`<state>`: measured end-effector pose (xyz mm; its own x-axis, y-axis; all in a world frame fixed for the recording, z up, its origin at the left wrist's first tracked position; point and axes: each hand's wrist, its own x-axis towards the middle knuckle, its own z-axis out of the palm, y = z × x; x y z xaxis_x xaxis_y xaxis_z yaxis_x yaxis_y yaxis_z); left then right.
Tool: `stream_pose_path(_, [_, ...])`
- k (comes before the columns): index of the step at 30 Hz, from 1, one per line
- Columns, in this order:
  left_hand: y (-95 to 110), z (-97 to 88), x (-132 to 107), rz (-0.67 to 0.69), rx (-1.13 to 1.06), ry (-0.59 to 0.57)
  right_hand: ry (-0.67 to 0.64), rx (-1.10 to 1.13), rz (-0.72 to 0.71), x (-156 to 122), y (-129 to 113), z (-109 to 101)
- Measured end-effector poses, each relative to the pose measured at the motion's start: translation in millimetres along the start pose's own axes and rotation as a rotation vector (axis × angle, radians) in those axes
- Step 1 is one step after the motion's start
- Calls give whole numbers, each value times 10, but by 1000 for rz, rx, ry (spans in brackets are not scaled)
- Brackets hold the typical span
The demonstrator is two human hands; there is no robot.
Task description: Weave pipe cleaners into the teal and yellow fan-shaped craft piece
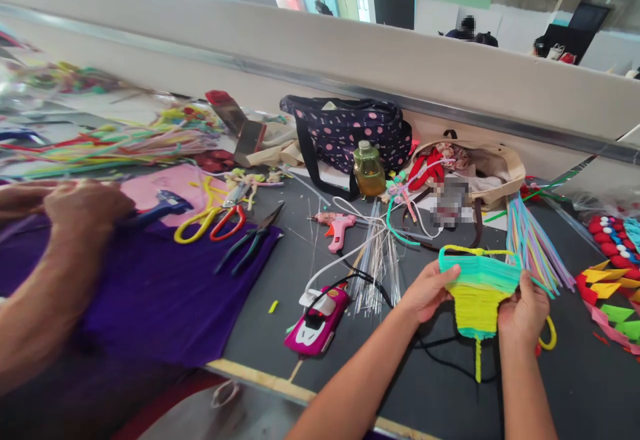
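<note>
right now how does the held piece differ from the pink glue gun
The held piece is between the left hand and right hand; the pink glue gun lies on the table. The piece is turquoise and yellow, the glue gun mostly pink. The piece looks larger than the glue gun. Both look bright.

The chenille-stem panel (477, 300) consists of closely stacked horizontal rows: a wide turquoise band at the top, a yellow middle section and a narrow turquoise band at the bottom. Its outline tapers downward. A yellow strip (479, 251) spans the top; a single yellow stem (479, 362) projects below. The panel is held by both side edges above the table (580, 367).
</note>
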<state>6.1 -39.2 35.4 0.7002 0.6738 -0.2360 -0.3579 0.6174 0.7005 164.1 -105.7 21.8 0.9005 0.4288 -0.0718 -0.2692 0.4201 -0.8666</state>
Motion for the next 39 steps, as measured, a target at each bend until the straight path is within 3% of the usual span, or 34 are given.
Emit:
stream_pose_path(3, [-39, 19, 26, 83, 60, 65, -29, -49, 0, 29, -10, 10])
stream_pose_path(12, [18, -78, 71, 174, 88, 8, -54, -67, -62, 51, -132, 23])
stream_pose_path(20, [1, -31, 79, 270, -22, 45, -136, -128, -63, 27, -138, 36])
stream_pose_path(35, [11, -57, 90, 252, -70, 52, -143, -67, 38, 106, -53, -20])
stream_pose_path(39, [19, -95, 108, 240, -105, 27, -224, -2, 71, 110, -56, -18])
